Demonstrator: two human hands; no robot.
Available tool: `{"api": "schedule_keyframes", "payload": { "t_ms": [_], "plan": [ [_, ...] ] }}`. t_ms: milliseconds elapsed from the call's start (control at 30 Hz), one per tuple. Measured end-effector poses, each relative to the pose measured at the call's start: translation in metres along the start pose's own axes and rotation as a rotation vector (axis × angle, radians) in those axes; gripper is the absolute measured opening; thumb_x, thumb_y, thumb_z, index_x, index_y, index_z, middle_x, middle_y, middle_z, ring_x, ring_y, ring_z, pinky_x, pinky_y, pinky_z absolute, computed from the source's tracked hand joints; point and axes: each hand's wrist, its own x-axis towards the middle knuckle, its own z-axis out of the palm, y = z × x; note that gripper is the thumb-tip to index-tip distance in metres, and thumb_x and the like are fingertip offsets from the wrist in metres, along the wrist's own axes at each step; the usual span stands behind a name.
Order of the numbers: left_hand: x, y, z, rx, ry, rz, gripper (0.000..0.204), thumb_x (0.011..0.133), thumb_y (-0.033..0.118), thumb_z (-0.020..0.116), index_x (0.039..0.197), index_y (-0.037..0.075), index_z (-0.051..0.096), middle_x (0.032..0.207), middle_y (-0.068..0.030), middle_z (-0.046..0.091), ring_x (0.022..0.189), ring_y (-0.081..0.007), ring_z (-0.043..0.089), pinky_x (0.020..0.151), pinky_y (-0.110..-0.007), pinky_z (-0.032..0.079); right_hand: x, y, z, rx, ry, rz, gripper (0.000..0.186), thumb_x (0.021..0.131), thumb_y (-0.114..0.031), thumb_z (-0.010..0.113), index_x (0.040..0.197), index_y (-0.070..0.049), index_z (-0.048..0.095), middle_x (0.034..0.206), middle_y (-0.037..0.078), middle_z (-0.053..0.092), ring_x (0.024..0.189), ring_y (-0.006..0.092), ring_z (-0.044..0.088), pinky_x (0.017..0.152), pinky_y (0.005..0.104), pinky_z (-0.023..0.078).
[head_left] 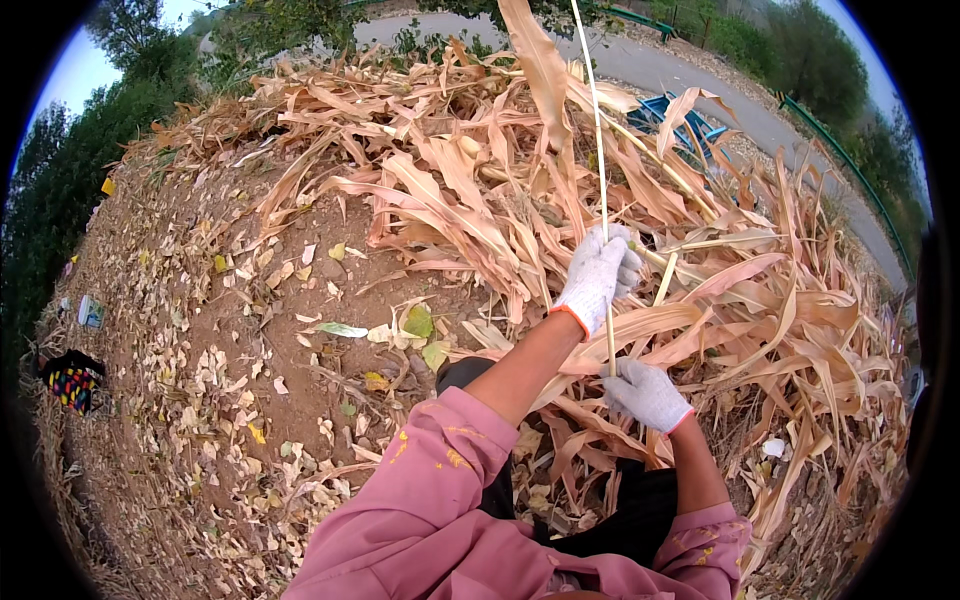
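Pale stalk point(603, 190) is held near-upright, lower end over the near edge of the dry-leaf pile point(450, 185). Left hand point(601, 268) grips its shaft; right hand point(646, 393) pinches the lower end. Step, in my judgement: steadying the stalk; next move calls for a firm lower grip.

The site is outdoors. The floor is brown bare soil point(345, 280), partly covered by dry leaf litter point(200, 440), which is densest toward the left and lower left. A grey paved road point(650, 65) crosses the upper background and continues down the right side; its edges appear curved by the lens. A green guardrail point(850, 160) borders the far side of the road. Dark green vegetation point(60, 225) bounds the left side. A tree point(130, 40) stands at upper left; a large shrub point(820, 65) stands beyond the road at upper right. Pale sky point(80, 75) is visible at both upper corners. Illumination: diffuse daylight, soft shadows.
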Motion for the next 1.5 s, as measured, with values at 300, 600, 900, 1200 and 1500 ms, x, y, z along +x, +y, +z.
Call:
{"api": "schedule_keyframes", "payload": {
  "t_ms": [300, 600, 900, 1200, 1500],
  "plan": [
    [0.003, 0.005, -0.004, -0.065, 0.091, 0.06, 0.015, 0.096, 0.018, 0.049, 0.107, 0.009, 0.053, 0.076, -0.0054, 0.063, 0.06, -0.0123, 0.058, 0.051, -0.026, 0.047, 0.009, 0.011, 0.004, -0.133, 0.22, -0.074, 0.027, 0.092, -0.027, 0.052, 0.106, -0.005, 0.061, 0.077, 0.015, 0.066, 0.069, 0.0287, 0.066, 0.066, 0.0378, 0.051],
    [0.009, -0.006, -0.014, 0.219, 0.43, 0.456, 0.054, 0.09, 0.016, 0.054, 0.137, 0.0, 0.033, 0.133, -0.0193, 0.044, 0.112, -0.0227, 0.053, 0.092, -0.037, 0.046, 0.009, -0.003, -0.001, -0.159, 0.262, -0.066, 0.021, 0.093, -0.022, 0.05, 0.1, -0.006, 0.062, 0.072, 0.017, 0.062, 0.07, 0.0353, 0.063, 0.064, 0.0431, 0.048],
    [-0.016, 0.006, -0.006, 0.991, 0.491, 1.185, 0.06, 0.08, 0.004, 0.061, 0.136, 0.005, 0.041, 0.142, -0.0209, 0.037, 0.13, -0.0382, 0.04, 0.106, -0.043, 0.034, 0.023, 0.0, 0.007, -0.356, 0.203, -0.083, 0.025, 0.092, -0.028, 0.053, 0.088, -0.004, 0.058, 0.075, 0.021, 0.062, 0.074, 0.0408, 0.061, 0.065, 0.0487, 0.046],
    [-0.004, -0.006, 0.019, 1.015, 0.172, 1.114, 0.05, 0.078, 0.007, 0.063, 0.125, 0.004, 0.046, 0.132, -0.0201, 0.044, 0.122, -0.0397, 0.045, 0.1, -0.047, 0.038, 0.048, 0.007, 0.018, -0.615, 0.007, -0.064, 0.036, 0.092, -0.033, 0.051, 0.09, 0.001, 0.063, 0.081, 0.022, 0.065, 0.077, 0.0406, 0.062, 0.069, 0.048, 0.048],
    [-0.01, -0.057, 0.035, 1.092, -0.083, 0.961, 0.018, 0.086, 0.015, 0.051, 0.095, 0.001, 0.056, 0.103, -0.0124, 0.052, 0.096, -0.0298, 0.054, 0.082, -0.042, 0.044, 0.071, 0.102, 0.039, -0.372, -0.071, -0.125, 0.056, 0.094, -0.036, 0.053, 0.141, -0.01, 0.038, 0.145, 0.014, 0.039, 0.136, 0.0289, 0.034, 0.114, 0.0411, 0.024]
  ]
}}
